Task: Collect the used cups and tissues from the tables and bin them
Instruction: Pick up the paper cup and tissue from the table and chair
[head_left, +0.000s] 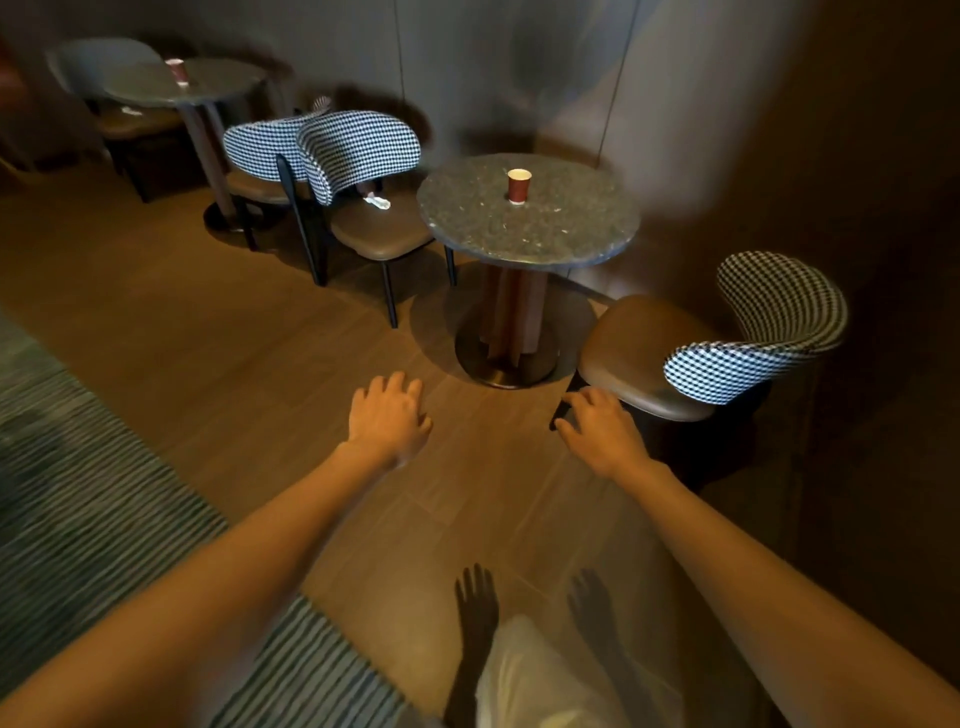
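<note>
Our left hand (388, 415) and right hand (602, 434) reach forward, each grip relaxed, holding nothing; a red paper cup (518, 186) stands on the round bench (571, 228).

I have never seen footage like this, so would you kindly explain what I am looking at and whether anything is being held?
There is no machine here: a camera worn on a person's head looks forward and down. The left hand and right hand reach out over the floor, fingers relaxed, holding nothing. Ahead, a red paper cup stands on the near round table. A crumpled tissue lies on a chair seat beside it. A second cup stands on the far table.
</note>
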